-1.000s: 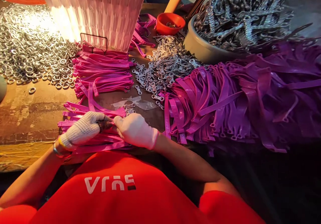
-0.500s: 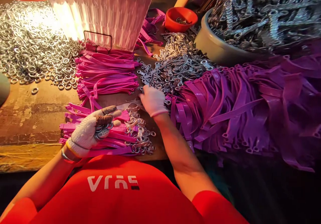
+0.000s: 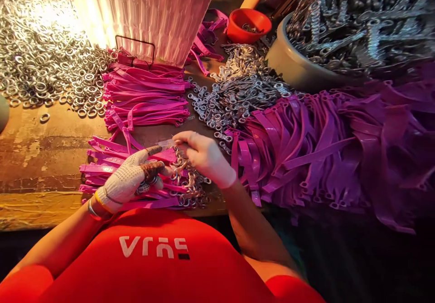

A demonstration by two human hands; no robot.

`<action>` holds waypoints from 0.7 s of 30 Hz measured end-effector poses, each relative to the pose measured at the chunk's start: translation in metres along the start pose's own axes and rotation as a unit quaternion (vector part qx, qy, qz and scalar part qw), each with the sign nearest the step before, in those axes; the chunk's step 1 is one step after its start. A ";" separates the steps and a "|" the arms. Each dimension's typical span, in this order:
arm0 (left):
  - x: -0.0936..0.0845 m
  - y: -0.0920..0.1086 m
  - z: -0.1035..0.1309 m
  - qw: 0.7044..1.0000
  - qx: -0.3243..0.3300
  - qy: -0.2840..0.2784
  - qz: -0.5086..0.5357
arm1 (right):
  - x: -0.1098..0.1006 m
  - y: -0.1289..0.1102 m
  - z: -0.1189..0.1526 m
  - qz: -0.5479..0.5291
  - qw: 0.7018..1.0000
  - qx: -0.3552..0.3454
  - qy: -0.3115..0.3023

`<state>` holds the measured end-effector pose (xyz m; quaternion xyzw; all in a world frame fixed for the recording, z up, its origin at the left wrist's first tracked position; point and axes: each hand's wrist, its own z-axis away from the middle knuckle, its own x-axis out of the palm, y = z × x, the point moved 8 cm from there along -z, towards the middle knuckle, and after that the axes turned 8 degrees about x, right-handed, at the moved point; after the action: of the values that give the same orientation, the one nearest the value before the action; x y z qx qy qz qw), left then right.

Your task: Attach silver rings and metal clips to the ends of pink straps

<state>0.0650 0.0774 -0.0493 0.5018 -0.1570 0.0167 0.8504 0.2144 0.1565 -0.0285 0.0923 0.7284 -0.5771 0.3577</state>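
My left hand [image 3: 131, 178], in a dotted white glove with brown fingertips, is curled round several metal rings [image 3: 144, 186]. It lies over pink straps [image 3: 102, 165] whose right ends carry metal links and rings [image 3: 194, 180]. My right hand [image 3: 207, 156], in a plain white glove, is just right of the left fingers, above those metal ends. Its fingers are bent towards the thumb; whatever is between them is too small and blurred to make out. A pile of small metal links [image 3: 234, 94] lies beyond the right hand.
Loose metal rings [image 3: 47, 63] are heaped at the left. A pink strap bundle [image 3: 146, 94] lies below a ribbed translucent sheet [image 3: 142, 17]. Purple straps [image 3: 299, 144] cover the right side. Behind stand a red bowl [image 3: 234, 29] and a tub [image 3: 288, 60] of metal parts.
My right hand has come from the edge of the link pile left and nearer to me, beside the left hand. My left hand has shifted slightly right, its fingers curled more.
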 end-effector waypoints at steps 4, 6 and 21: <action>0.010 -0.003 0.001 0.997 0.016 -0.075 -0.006 | 0.029 -0.056 0.021 -0.041 0.978 -0.143 -0.145; 0.009 -0.007 0.001 0.996 0.022 -0.088 -0.023 | 0.036 -0.064 0.025 -0.061 0.972 -0.157 -0.160; 0.007 0.022 0.003 0.959 0.145 -0.041 -0.241 | 0.024 -0.051 0.035 0.003 0.994 -0.027 -0.109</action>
<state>0.0667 0.0850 -0.0275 0.6431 -0.0617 -0.1867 0.7401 0.1839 0.1021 -0.0071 0.0216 0.6999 -0.5630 0.4391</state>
